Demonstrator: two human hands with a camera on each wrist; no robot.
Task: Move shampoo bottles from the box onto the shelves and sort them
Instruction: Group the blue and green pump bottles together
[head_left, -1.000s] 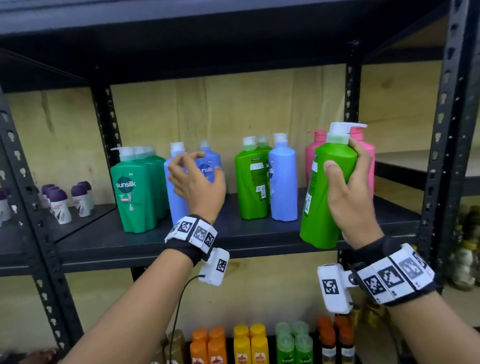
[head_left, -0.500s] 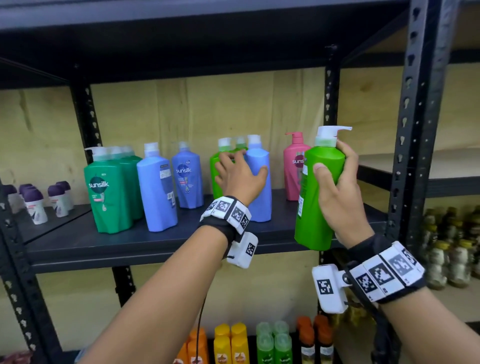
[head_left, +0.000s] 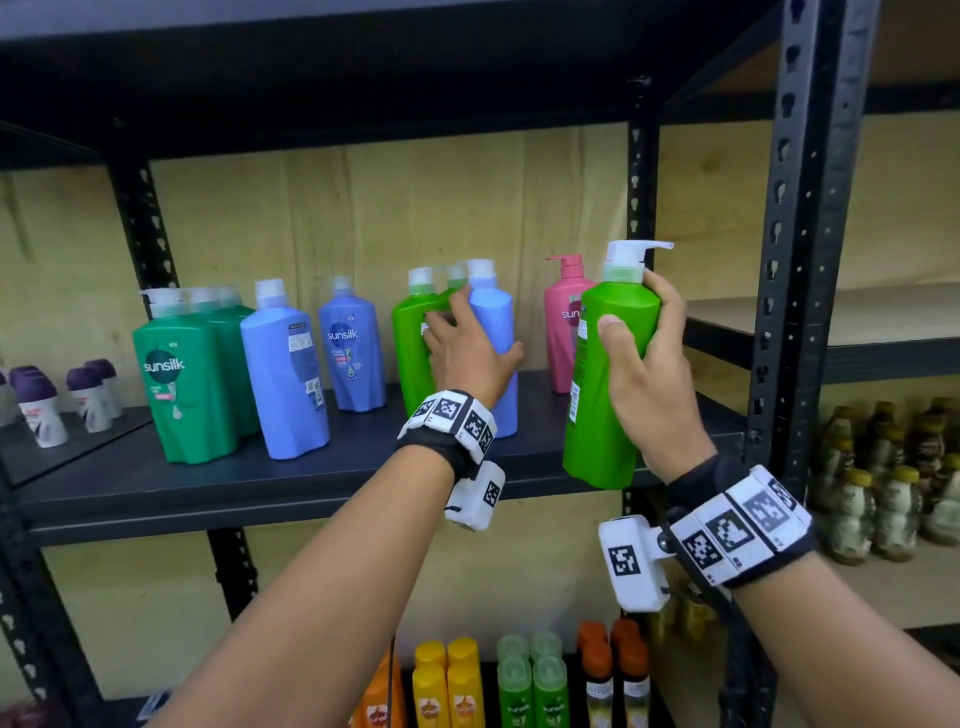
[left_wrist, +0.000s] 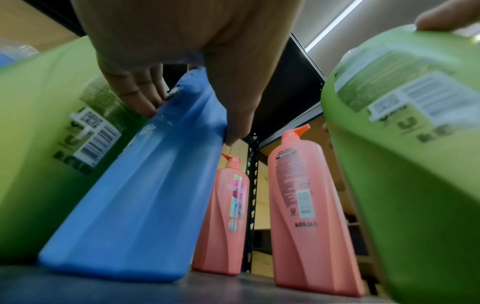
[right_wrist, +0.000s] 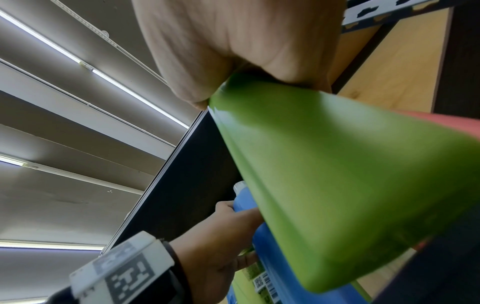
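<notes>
My right hand (head_left: 639, 332) grips a light green pump bottle (head_left: 605, 384) upright, just above the front right of the black shelf (head_left: 363, 467). In the right wrist view the green pump bottle (right_wrist: 337, 185) fills the frame under my palm. My left hand (head_left: 470, 358) holds a plain blue bottle (head_left: 493, 317) that stands on the shelf beside two light green bottles (head_left: 410, 338). In the left wrist view my fingers (left_wrist: 140, 96) and thumb wrap round the blue bottle (left_wrist: 145, 185), with a green bottle (left_wrist: 39, 144) touching its left side.
Dark green bottles (head_left: 176, 379) and two more blue bottles (head_left: 285, 374) stand further left, pink bottles (head_left: 563, 322) behind the held one. A black upright post (head_left: 800, 260) stands close on the right. Small bottles (head_left: 447, 680) fill the shelf below; roll-ons (head_left: 41, 405) sit far left.
My left hand has moved right, from the left blue bottles to the blue bottle beside the light green ones, and closed round it. My right hand still holds the green bottle.
</notes>
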